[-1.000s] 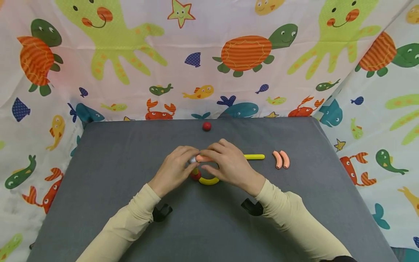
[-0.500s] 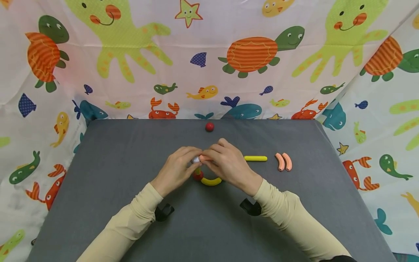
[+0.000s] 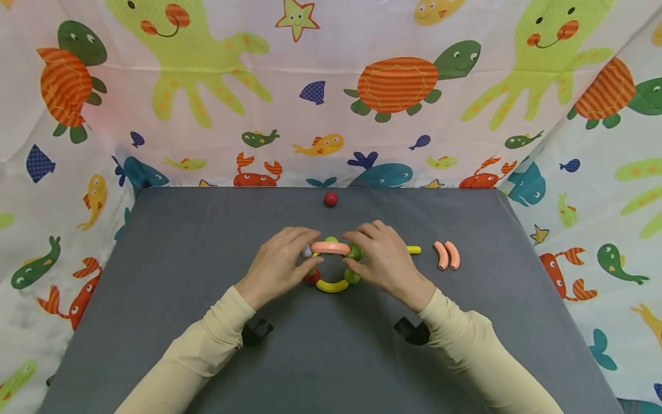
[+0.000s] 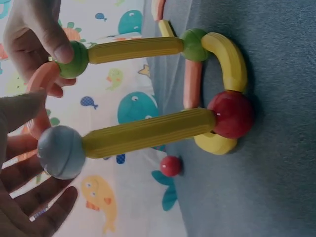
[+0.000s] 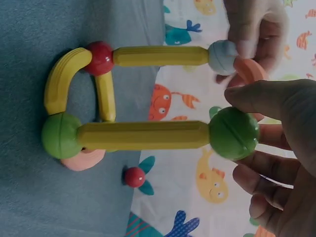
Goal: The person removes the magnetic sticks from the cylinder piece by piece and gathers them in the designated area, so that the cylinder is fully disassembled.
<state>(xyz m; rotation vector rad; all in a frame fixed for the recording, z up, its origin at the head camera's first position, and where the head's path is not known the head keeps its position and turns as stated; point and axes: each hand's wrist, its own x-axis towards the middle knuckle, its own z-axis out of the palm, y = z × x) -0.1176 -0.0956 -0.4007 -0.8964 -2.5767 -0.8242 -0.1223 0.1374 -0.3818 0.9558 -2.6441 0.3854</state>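
Note:
Magnetic balls and ribbed sticks form a standing frame. Two yellow sticks [image 4: 148,132] rise from a red ball [image 4: 231,114] and a green ball [image 5: 61,136] on the table, joined by a curved yellow stick [image 3: 332,286]. On top, a curved pink stick [image 3: 331,248] spans a grey ball [image 4: 61,152] and another green ball [image 5: 234,133]. My left hand [image 3: 281,264] holds the grey ball at the pink stick's left end, thumb overlapping the joint. My right hand [image 3: 385,261] grips the upper green ball between thumb and fingers.
A loose red ball [image 3: 330,199] lies near the back edge of the grey table [image 3: 217,213]. Two curved pink pieces [image 3: 447,255] rest at the right. A yellow stick [image 3: 414,250] pokes out behind my right hand. Sea-animal cloth [image 3: 289,69] hangs behind.
My right hand has moved right, from beside the left hand to the upper green ball. The pink stick, mostly covered by fingers before, now shows between both hands.

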